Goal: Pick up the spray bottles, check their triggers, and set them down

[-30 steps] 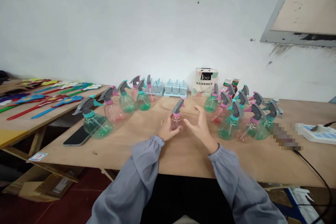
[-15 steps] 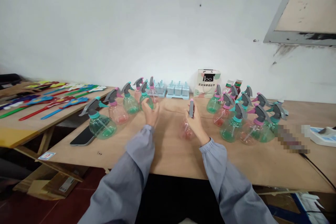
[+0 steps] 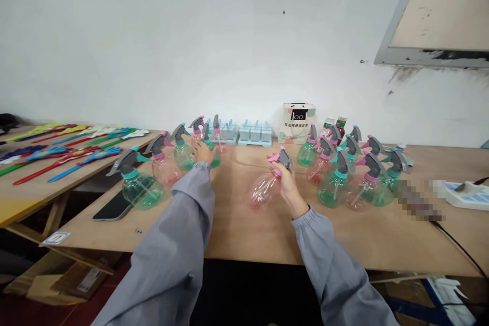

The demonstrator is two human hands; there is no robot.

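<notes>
My right hand (image 3: 286,178) grips a pink spray bottle (image 3: 263,189) by its neck, just below the grey and pink spray head; the bottle tilts over the middle of the table. On the left, my left hand (image 3: 202,152) is spread, its fingers apart, among the left group of bottles. It overlaps a green bottle (image 3: 184,155) and another green one behind it; whether it touches them cannot be seen. A pink bottle (image 3: 166,169) and a large green bottle (image 3: 143,191) stand nearer on the left. Several pink and green bottles, among them a green one (image 3: 331,189), stand on the right.
A phone (image 3: 112,206) lies on the wooden table (image 3: 244,237) at the left. Light-blue moulds (image 3: 255,135), a paper bag (image 3: 297,125) and two small bottles stand near the wall. Colourful hand-shaped items (image 3: 76,155) cover the left table. A white power strip (image 3: 468,198) lies far right.
My left hand has moved left and away toward the left bottles, its fingers spreading. The pink bottle in my right hand has turned and tilted, its spray head now facing left. The view has shifted slightly.
</notes>
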